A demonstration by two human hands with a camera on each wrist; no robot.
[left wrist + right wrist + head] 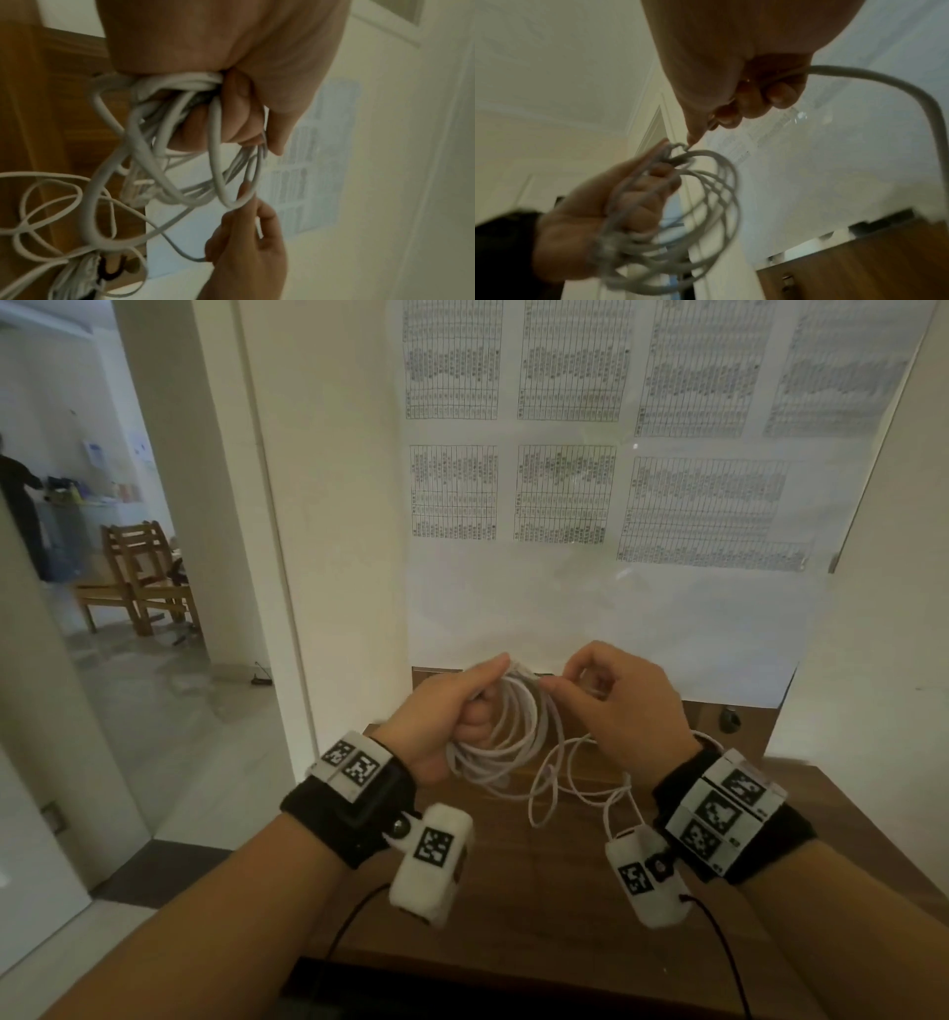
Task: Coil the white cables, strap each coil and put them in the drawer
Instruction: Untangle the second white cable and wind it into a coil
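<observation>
Above a brown wooden bench (565,906), the left hand (441,711) has its fingers curled round a coil of white cable (506,731), held upright at mid-frame. At the coil's 12 o'clock the right hand (626,706) pinches a strand between thumb and forefinger. Loose cable loops (560,788) trail toward 5 o'clock onto the bench. Printed tables (565,490) hang on the wall behind.

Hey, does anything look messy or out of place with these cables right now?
Only partly tidy. The left hand grips a neat coil, but loose white cable sprawls in tangled loops on the wooden table beneath the right hand. No damage visible.
</observation>
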